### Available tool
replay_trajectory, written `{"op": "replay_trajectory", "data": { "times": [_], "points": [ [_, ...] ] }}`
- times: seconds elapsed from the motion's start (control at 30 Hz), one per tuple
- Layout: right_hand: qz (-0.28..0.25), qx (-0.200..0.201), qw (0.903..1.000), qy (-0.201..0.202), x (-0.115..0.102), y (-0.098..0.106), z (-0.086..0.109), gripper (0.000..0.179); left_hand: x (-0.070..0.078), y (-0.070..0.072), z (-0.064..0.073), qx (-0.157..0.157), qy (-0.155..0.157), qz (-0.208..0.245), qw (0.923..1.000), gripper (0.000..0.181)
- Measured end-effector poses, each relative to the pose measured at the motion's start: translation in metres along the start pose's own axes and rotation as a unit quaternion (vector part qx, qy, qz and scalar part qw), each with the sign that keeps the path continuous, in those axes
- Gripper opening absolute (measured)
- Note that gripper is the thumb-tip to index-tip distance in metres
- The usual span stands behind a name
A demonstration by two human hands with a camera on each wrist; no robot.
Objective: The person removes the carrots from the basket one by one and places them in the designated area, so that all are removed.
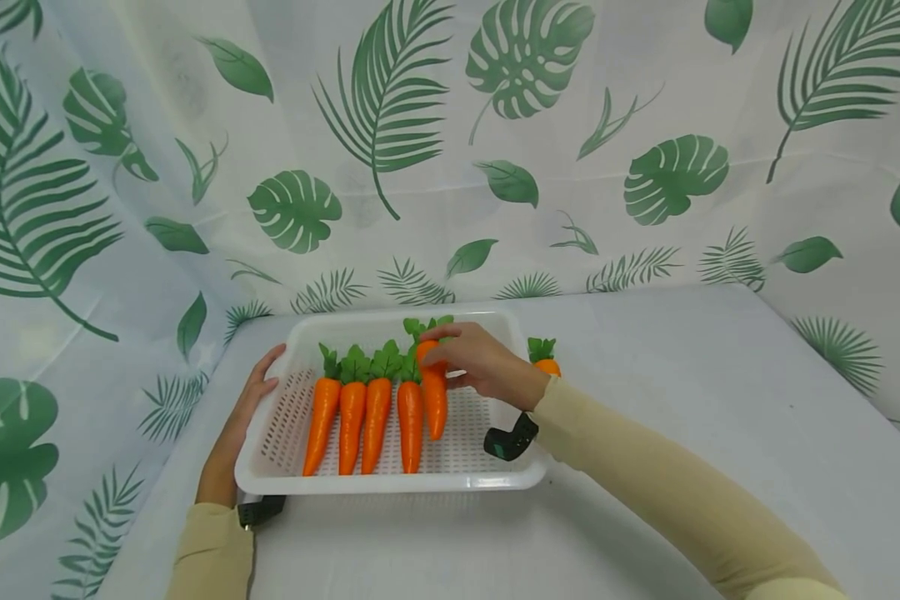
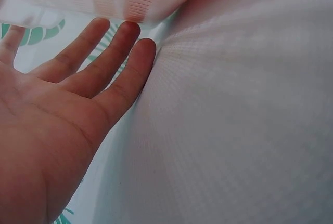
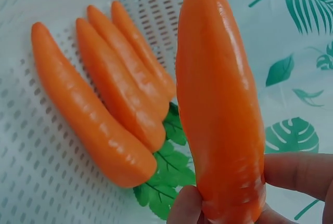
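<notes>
The leafy-topped carrot is held over the right half of the white perforated basket, where the grip of the right hand is clamped round its thick upper end. Inside the basket, four more carrots lie side by side, leaves toward its far edge, while at its left side the left hand has fingers extended and apart. Right of the basket, another carrot shows partly on the table; leaf-printed cloth hangs behind the basket.
</notes>
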State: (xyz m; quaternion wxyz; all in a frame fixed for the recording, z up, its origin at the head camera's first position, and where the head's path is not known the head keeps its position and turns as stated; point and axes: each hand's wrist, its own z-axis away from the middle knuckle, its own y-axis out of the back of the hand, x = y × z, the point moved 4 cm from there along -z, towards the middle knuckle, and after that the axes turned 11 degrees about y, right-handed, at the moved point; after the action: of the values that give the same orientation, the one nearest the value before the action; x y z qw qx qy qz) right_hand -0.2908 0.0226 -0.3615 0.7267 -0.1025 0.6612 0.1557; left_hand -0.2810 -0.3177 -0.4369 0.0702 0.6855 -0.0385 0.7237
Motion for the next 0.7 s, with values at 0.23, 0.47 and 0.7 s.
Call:
{"op": "replay_trajectory", "data": {
  "times": [0.23, 0.47, 0.7],
  "points": [
    [-0.002, 0.001, 1.0000, 0.004, -0.004, 0.006, 0.007, 0.047, -0.001, 0.001, 0.004, -0.004, 0.007, -0.008, 0.9999, 0.061],
    [-0.010, 0.004, 0.9998, 0.015, -0.008, 0.012, 0.011, 0.046, -0.004, 0.002, 0.006, -0.005, -0.005, -0.017, 0.9998, 0.060],
    [-0.022, 0.003, 0.9996, 0.020, -0.014, 0.020, 0.019, 0.048, -0.004, 0.002, 0.005, -0.001, 0.005, -0.004, 1.0000, 0.061]
  ]
}}
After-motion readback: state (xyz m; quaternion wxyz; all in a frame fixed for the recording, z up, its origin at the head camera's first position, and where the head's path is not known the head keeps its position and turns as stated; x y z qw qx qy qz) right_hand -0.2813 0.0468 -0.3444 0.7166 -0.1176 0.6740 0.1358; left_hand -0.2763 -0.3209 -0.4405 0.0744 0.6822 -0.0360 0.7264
